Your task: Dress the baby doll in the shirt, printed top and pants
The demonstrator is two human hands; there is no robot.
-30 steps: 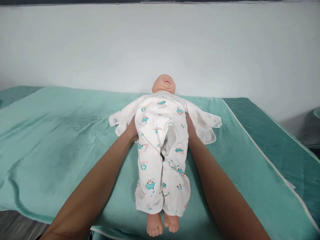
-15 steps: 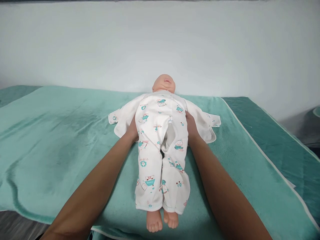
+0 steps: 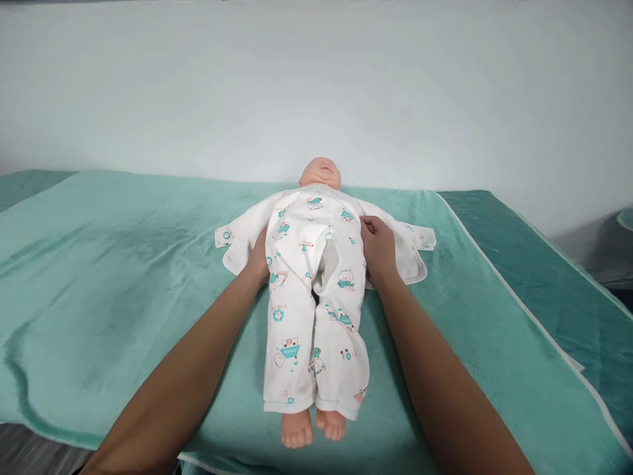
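Note:
A baby doll (image 3: 321, 173) lies on its back in a white printed romper (image 3: 306, 290), head toward the wall and bare feet toward me. My left hand (image 3: 259, 254) is tucked against the doll's side under the spread sleeve, its fingers hidden. My right hand (image 3: 378, 249) rests on the other side of the torso, fingers curled on the romper cloth near the armpit. The romper's front gapes open at the crotch.
A teal towel (image 3: 119, 284) covers the surface under the doll. A darker green mat (image 3: 554, 277) lies at the right, past the towel's white edge. A pale wall stands close behind the doll's head.
The doll has slid a little away from me, toward the wall. My right hand has come up from beside the doll onto the romper's side.

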